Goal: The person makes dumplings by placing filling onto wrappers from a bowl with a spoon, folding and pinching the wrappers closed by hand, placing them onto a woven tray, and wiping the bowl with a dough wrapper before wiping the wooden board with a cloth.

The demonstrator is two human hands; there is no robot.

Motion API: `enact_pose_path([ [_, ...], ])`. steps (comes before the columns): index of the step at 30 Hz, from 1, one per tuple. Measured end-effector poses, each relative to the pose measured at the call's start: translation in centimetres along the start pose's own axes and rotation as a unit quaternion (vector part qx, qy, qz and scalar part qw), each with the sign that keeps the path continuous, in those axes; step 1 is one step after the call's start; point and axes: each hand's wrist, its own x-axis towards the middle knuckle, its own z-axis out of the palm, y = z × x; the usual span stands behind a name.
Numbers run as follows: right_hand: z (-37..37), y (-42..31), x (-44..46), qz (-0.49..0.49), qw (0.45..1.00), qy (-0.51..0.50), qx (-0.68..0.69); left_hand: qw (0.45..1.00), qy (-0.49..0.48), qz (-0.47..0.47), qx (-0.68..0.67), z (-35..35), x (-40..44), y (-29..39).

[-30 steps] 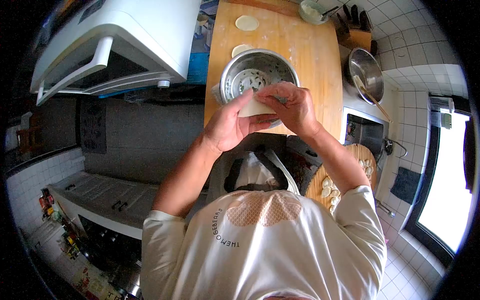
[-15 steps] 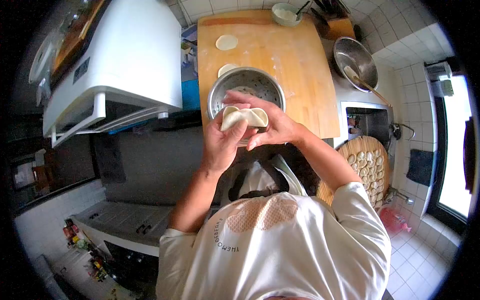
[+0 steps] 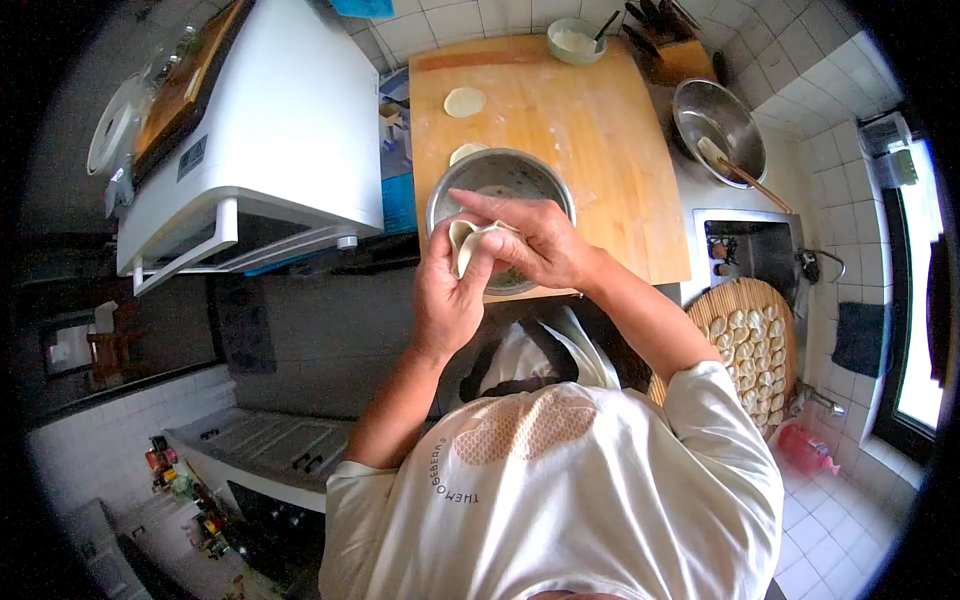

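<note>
A folded dumpling (image 3: 463, 248) of pale dough is held between my hands, over the near side of a steel mixing bowl (image 3: 566, 192). My left hand (image 3: 448, 300) grips its left side and front, thumb pressed against the dough. From the right, my right hand (image 3: 548, 240) closes on its right end, forefinger stretched out over the bowl. The fingers cover much of the dumpling. Filling inside the bowl is mostly hidden by my hands. One round dough wrapper (image 3: 465, 102) lies on the wooden board (image 3: 600, 150), and another wrapper (image 3: 466, 152) is partly behind the bowl.
A bowl of white powder (image 3: 574, 44) stands at the board's far edge. To the right are a large steel bowl (image 3: 720, 125) with a long-handled utensil, a sink (image 3: 750, 250) and a round woven tray (image 3: 705, 300) bearing several dumplings. A white appliance (image 3: 285, 120) stands left.
My right hand has closed in on the dumpling's right end, which stuck out clearly before. More of the dough is now covered by fingers. The whole view has shifted slightly.
</note>
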Motion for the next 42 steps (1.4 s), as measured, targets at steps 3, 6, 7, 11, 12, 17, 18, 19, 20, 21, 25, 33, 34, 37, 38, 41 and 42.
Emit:
enact_pose_path([
  [3, 0.0, 0.5, 0.3, -0.013, 1.000, -0.006, -0.007, 0.988, 0.005, -0.028, -0.149, 0.6, -0.1, 0.1],
  [6, 0.6, 1.5, 0.6, -0.095, 0.993, 0.029, -0.058, 0.988, 0.053, -0.006, -0.142, 1.2, -0.1, 0.2],
  [7, 0.7, 1.7, 0.7, -0.136, 0.985, 0.060, -0.081, 0.989, 0.054, -0.005, -0.140, 0.9, 0.0, 0.2],
  [11, 0.8, 1.5, 0.7, -0.131, 0.987, 0.059, -0.073, 0.990, 0.017, 0.054, 0.131, -0.1, 0.1, -0.9],
  [12, 0.8, 1.5, 0.8, -0.135, 0.986, 0.058, -0.079, 0.981, 0.019, 0.070, 0.181, -0.2, 0.2, -0.8],
  [17, 0.5, 1.3, 1.0, -0.149, 0.984, 0.060, -0.072, 0.984, -0.023, 0.057, 0.170, -1.0, 0.5, 0.5],
  [18, 0.2, 1.1, 0.8, -0.110, 0.994, 0.021, -0.015, 0.981, -0.035, 0.054, 0.183, -1.3, 0.6, 0.7],
  [19, 0.1, 0.8, 0.7, -0.072, 0.996, -0.019, 0.042, 0.980, -0.036, 0.058, 0.185, -1.6, 0.6, 0.6],
  [20, 0.2, 0.8, 0.7, -0.075, 0.996, -0.018, 0.040, 0.980, -0.048, 0.055, 0.185, -2.0, 0.5, 0.4],
  [21, 0.5, 0.9, 0.4, -0.078, 0.995, -0.022, 0.053, 0.979, -0.061, 0.051, 0.186, -2.1, 0.4, 0.3],
  [25, 1.8, 0.5, -0.9, -0.017, 0.980, -0.043, 0.192, 0.981, -0.090, 0.022, 0.172, -2.2, -0.6, 0.5],
  [33, 3.5, 0.9, -2.6, 0.044, 0.971, 0.012, 0.234, 0.975, -0.088, 0.055, 0.197, -0.9, -0.1, 0.1],
  [34, 3.8, 1.1, -2.9, 0.057, 0.969, 0.020, 0.240, 0.976, -0.086, 0.073, 0.187, -0.6, -0.1, -0.4],
  [37, 4.5, 0.8, -3.4, 0.075, 0.957, 0.043, 0.276, 0.976, -0.113, 0.094, 0.161, -0.6, -0.4, -1.7],
  [38, 4.5, 0.9, -3.4, 0.083, 0.958, 0.042, 0.273, 0.975, -0.130, 0.097, 0.150, -0.6, -0.4, -1.9],
  [41, 4.5, -0.1, -3.2, 0.090, 0.979, 0.028, 0.178, 0.908, -0.114, 0.311, 0.257, -1.0, -0.7, -5.4],
  [42, 4.7, -0.1, -3.0, 0.097, 0.979, 0.031, 0.176, 0.801, -0.109, 0.480, 0.341, -1.3, -0.7, -6.1],
])
